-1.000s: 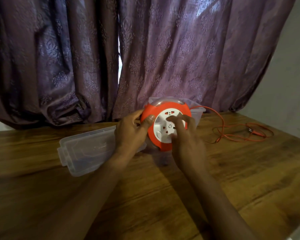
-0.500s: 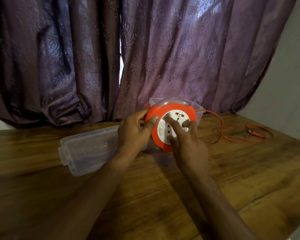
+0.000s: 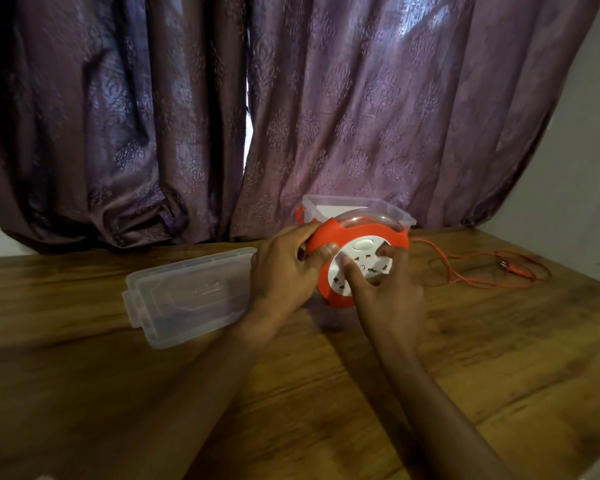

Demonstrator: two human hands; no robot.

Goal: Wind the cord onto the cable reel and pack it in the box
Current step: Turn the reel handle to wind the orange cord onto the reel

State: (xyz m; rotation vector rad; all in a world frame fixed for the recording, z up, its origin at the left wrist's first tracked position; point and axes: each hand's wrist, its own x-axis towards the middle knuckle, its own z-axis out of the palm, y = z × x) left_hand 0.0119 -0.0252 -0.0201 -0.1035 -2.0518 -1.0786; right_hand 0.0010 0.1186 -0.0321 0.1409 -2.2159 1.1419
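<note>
An orange cable reel (image 3: 364, 233) with a white socket face stands on edge on the wooden table (image 3: 326, 393), tilted towards me. My left hand (image 3: 284, 271) grips its orange rim on the left, thumb over the front. My right hand (image 3: 385, 289) has its fingers pressed on the white face, index and another finger spread across the sockets. The thin orange cord (image 3: 465, 278) runs from the reel's right side and lies in loose loops on the table, ending at a plug (image 3: 506, 266). The clear plastic box (image 3: 371, 207) stands right behind the reel.
The box's clear lid (image 3: 187, 296) lies flat on the table left of my left hand. Purple curtains (image 3: 291, 116) hang along the table's back edge. A pale wall (image 3: 575, 174) borders the right side.
The white socket face has turned under my right fingers while my left hand kept its grip on the rim. The reel has shifted a little to the right.
</note>
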